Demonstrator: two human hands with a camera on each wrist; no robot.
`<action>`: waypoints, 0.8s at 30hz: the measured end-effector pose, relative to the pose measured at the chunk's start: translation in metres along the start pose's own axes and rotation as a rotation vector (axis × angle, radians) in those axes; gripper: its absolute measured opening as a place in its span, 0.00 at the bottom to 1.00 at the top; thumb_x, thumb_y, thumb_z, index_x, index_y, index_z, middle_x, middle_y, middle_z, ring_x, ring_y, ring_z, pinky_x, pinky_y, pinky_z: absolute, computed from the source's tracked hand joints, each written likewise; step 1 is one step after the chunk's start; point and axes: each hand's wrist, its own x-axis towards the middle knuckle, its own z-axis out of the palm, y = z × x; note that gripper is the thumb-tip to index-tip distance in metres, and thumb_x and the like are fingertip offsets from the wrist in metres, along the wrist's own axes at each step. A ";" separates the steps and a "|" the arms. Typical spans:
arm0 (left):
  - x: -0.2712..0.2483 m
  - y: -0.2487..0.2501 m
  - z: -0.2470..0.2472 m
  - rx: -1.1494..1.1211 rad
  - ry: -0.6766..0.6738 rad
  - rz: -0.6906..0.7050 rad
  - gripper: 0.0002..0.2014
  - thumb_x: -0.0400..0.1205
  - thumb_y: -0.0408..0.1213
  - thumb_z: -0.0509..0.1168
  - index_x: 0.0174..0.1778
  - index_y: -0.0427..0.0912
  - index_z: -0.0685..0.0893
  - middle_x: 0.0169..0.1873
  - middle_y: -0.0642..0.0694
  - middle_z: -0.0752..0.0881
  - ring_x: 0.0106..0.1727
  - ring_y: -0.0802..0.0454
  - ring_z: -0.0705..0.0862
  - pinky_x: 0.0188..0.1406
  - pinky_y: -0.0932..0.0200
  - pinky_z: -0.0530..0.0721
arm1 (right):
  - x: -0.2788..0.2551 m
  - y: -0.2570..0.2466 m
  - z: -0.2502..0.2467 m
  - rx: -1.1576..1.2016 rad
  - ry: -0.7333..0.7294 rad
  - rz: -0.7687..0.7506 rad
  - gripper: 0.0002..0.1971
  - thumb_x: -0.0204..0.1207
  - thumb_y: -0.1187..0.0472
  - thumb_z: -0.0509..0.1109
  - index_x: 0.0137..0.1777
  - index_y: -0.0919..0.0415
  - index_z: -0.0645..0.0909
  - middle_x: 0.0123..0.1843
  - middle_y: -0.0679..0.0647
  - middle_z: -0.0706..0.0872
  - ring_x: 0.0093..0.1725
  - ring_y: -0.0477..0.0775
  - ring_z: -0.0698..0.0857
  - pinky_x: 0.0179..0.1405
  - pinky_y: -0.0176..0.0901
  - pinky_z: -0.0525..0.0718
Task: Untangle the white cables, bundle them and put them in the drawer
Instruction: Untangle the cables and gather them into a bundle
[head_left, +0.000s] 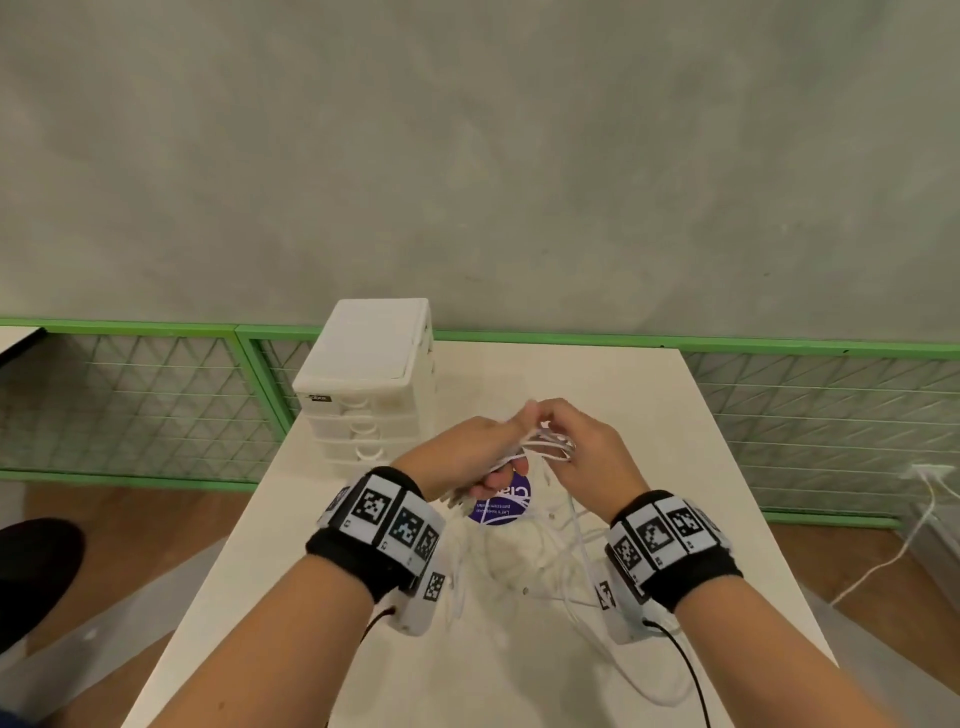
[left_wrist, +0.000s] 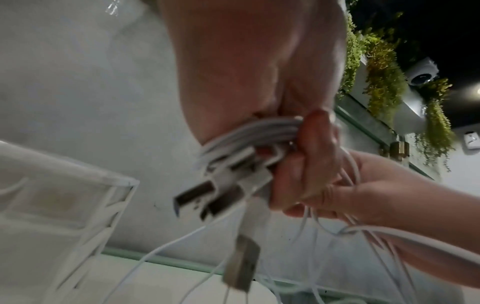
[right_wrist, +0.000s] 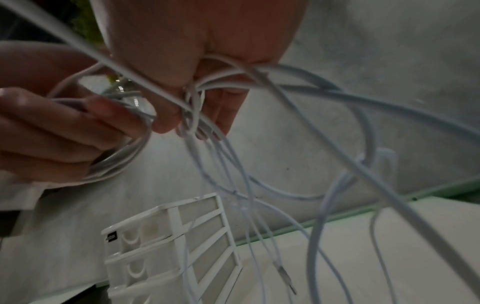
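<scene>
Cables (head_left: 545, 447) bridge both fists; left hand (head_left: 467, 457) and right hand (head_left: 587, 447) grip them

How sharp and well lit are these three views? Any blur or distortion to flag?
Head view: evenly lit, wide-angle bending at the edges, hands slightly soft. Left wrist view: dim, the plugs in the left hand smeared by motion. Right wrist view: dim, the cables near the lens out of focus, the drawer unit clearer.

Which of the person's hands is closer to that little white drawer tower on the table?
The left hand. It grips the white cables just beside the drawer tower; the right hand pinches them on the left hand's far side.
</scene>
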 end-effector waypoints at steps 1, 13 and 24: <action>-0.001 0.000 0.001 0.028 0.019 0.035 0.29 0.81 0.64 0.55 0.31 0.41 0.79 0.15 0.51 0.71 0.16 0.54 0.68 0.18 0.66 0.67 | -0.001 0.004 0.000 0.047 0.032 0.035 0.15 0.70 0.70 0.70 0.53 0.52 0.81 0.51 0.44 0.85 0.49 0.47 0.84 0.49 0.36 0.81; 0.008 -0.013 0.004 -0.276 0.210 0.010 0.15 0.85 0.42 0.61 0.34 0.38 0.76 0.18 0.48 0.66 0.15 0.56 0.62 0.14 0.67 0.60 | -0.004 0.011 0.004 -0.016 0.223 -0.066 0.06 0.67 0.65 0.74 0.43 0.57 0.85 0.43 0.47 0.83 0.38 0.44 0.79 0.39 0.40 0.80; 0.025 -0.023 0.001 -0.130 0.465 0.079 0.11 0.80 0.38 0.68 0.33 0.37 0.79 0.20 0.47 0.76 0.16 0.59 0.71 0.20 0.65 0.69 | 0.008 0.015 0.004 0.151 0.093 0.114 0.14 0.68 0.67 0.76 0.48 0.47 0.84 0.48 0.42 0.85 0.39 0.41 0.82 0.43 0.38 0.81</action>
